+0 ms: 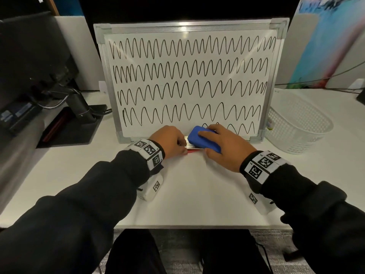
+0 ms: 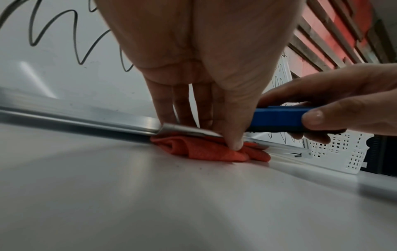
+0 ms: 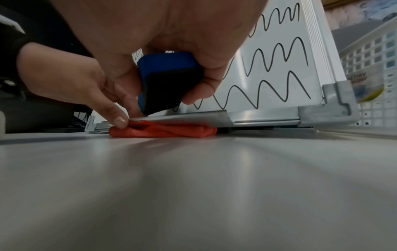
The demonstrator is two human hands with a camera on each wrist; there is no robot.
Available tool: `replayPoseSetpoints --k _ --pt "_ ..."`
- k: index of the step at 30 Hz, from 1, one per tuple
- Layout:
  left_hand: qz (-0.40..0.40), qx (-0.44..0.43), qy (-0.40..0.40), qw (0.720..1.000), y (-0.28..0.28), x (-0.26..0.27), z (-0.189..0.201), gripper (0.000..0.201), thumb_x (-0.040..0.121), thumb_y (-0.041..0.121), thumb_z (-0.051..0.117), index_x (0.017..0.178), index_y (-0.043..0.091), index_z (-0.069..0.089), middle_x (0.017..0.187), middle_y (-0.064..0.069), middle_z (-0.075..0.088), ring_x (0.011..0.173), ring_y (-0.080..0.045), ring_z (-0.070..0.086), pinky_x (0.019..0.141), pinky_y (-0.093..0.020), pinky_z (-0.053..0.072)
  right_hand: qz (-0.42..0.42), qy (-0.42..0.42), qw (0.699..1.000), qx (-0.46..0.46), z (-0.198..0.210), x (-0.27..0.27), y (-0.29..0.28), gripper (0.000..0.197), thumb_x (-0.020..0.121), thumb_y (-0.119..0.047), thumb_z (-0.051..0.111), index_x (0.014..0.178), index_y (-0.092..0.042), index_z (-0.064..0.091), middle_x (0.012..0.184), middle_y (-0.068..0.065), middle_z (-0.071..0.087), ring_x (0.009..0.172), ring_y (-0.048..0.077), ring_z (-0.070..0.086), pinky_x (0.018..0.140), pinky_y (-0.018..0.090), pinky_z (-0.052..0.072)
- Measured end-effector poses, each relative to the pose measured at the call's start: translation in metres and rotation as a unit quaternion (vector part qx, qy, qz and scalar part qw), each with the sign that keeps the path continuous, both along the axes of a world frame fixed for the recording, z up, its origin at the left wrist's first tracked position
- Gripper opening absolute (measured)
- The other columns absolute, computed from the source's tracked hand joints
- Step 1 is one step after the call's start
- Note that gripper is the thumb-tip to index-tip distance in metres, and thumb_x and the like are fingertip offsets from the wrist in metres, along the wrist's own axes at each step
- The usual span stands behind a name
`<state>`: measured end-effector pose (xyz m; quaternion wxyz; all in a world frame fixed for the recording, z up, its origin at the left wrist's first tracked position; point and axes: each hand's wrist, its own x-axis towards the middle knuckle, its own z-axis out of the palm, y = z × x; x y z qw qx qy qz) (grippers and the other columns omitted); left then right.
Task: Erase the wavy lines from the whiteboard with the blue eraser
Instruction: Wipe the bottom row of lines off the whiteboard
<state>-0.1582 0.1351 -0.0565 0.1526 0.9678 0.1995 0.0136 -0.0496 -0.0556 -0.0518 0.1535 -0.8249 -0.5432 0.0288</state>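
Your head camera looked down and forward over the desk [image 1: 197,194], both wrist cameras sat low near the desktop, facing the whiteboard [image 2: 64,71] base close up, sharing the red cloth [image 3: 163,131].

It looked like an office or desk workspace. A white desk [image 1: 197,194] carried a whiteboard [image 1: 187,82] propped upright at twelve o'clock, a black monitor [image 1: 33,56] on a stand at ten o'clock, and a white perforated plastic basket [image 1: 300,123] at two o'clock. Cables [image 1: 335,76] trailed along pale partition panels behind, and grey carpet [image 1: 276,244] showed below the desk edge.
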Motion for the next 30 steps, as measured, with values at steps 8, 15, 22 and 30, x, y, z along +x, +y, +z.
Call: replayPoseSetpoints --k 8,15,22,30 --pt "-0.001 -0.007 0.001 1.000 -0.002 -0.001 0.002 0.022 0.082 0.036 0.074 0.101 0.025 0.075 0.101 0.005 0.068 0.089 -0.015 0.061 0.080 -0.028 0.050 -0.050 -0.008 0.999 0.021 0.001 0.001 0.001 0.048 0.088 -0.041 0.052 0.135 -0.031 0.052 0.127 -0.004 0.052 0.102 0.019 0.056 0.084 0.029 0.046" --pt "-0.006 -0.019 0.009 1.000 0.001 -0.003 0.002 0.022 0.081 0.036 0.074 0.101 0.027 0.076 0.104 0.007 0.069 0.091 -0.016 0.062 0.088 -0.037 0.052 0.000 0.004 1.000 0.013 -0.001 0.004 0.009 0.050 0.094 -0.040 0.048 0.143 -0.029 0.043 0.141 -0.002 0.041 0.116 0.019 0.049 0.090 0.024 0.036" --pt "-0.009 -0.032 -0.011 0.999 0.005 -0.008 -0.001 0.019 0.080 0.034 0.075 0.099 0.028 0.075 0.100 0.006 0.070 0.088 -0.014 0.062 0.083 -0.032 0.052 -0.048 0.001 0.999 0.014 -0.001 0.005 0.007 0.044 0.091 -0.045 0.046 0.133 -0.034 0.054 0.113 -0.006 0.056 0.094 0.016 0.056 0.078 0.030 0.046" --pt "-0.010 -0.047 -0.014 0.999 0.006 -0.010 0.002 0.019 0.081 0.031 0.074 0.100 0.028 0.075 0.105 0.006 0.069 0.093 -0.015 0.062 0.089 -0.035 0.053 -0.035 0.001 0.999 0.041 0.000 0.007 0.009 0.045 0.093 -0.044 0.047 0.137 -0.033 0.051 0.129 -0.007 0.051 0.104 0.017 0.055 0.082 0.028 0.042"
